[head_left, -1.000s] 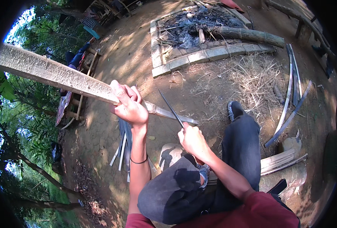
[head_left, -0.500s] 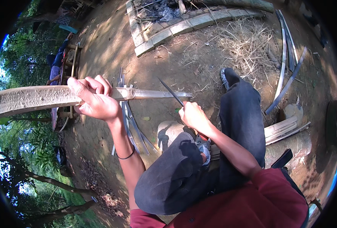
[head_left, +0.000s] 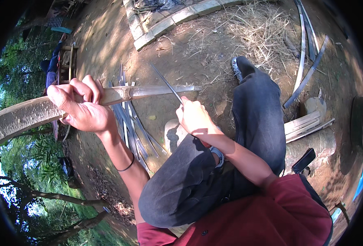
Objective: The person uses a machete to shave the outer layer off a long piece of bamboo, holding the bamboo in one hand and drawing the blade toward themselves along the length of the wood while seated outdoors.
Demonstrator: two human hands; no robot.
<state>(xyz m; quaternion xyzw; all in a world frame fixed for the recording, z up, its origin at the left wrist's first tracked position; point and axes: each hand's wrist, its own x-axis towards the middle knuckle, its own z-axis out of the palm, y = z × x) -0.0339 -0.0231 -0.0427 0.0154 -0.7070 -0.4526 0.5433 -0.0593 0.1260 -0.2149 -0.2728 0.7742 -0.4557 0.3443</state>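
Observation:
A long split bamboo strip (head_left: 148, 92) lies crosswise in front of me, its narrow tip to the right and its broad, rough end curving down past the left edge. My left hand (head_left: 85, 104) is closed round it, just left of a node, thumb on top. In my right hand (head_left: 195, 119) is a slim knife (head_left: 165, 80), closed in the fist; its dark blade points up and left and crosses the strip near the tip. Whether the edge touches the bamboo I cannot tell. Below the strip is my bent left knee (head_left: 173, 184).
Several thin bamboo strips (head_left: 134, 131) lie on the ground beyond my left forearm. More long strips (head_left: 308, 78) lie at the right, near dry shavings (head_left: 263, 33). Split pieces (head_left: 302, 127) rest on a log (head_left: 320, 145). A brick border (head_left: 165, 26) edges a fire pit.
The whole view has shifted somewhat. Both hands and the strip now appear farther left, and the knife crosses the strip slightly closer to the node. Both grips are unchanged.

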